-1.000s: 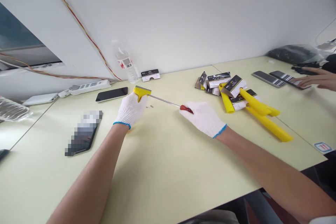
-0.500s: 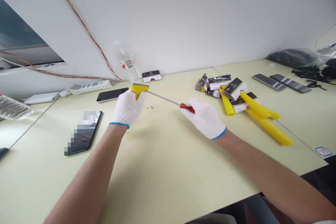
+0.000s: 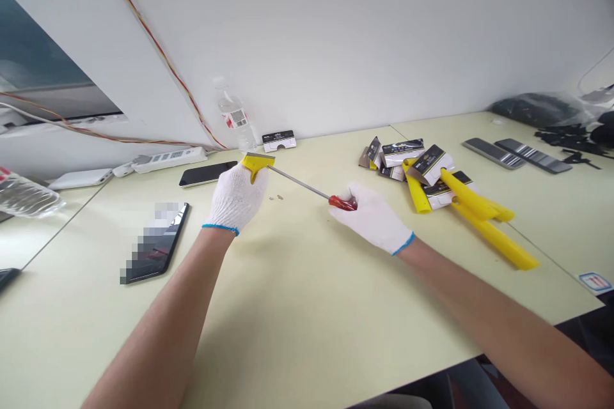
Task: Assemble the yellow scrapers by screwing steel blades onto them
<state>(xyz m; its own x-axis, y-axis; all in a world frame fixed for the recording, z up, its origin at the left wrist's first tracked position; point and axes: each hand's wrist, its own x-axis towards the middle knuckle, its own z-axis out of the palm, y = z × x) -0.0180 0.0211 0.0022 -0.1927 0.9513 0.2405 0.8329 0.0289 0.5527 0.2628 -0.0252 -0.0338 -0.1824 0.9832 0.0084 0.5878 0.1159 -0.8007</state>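
Note:
My left hand (image 3: 238,195), in a white knit glove with a blue cuff, is closed around a yellow scraper head (image 3: 255,163) with a metal blade along its top edge. My right hand (image 3: 371,217), gloved the same way, grips the red handle of a screwdriver (image 3: 342,202). The long shaft points left, and its tip meets the right side of the scraper near the blade. Whether the tip sits in a screw is too small to tell. Two small bits (image 3: 279,197) lie on the table below the shaft.
Yellow plastic handles (image 3: 499,236) and black-and-white cardboard packets (image 3: 403,151) are heaped at the right. Two phones (image 3: 208,173) lie at the left. A clear bottle (image 3: 238,121) and another packet (image 3: 279,140) stand by the wall. A power strip (image 3: 170,158) lies behind.
My right hand's fingers have shifted slightly around the screwdriver handle, which looks turned. The scraper stays in my left hand. The whole view has moved a little.

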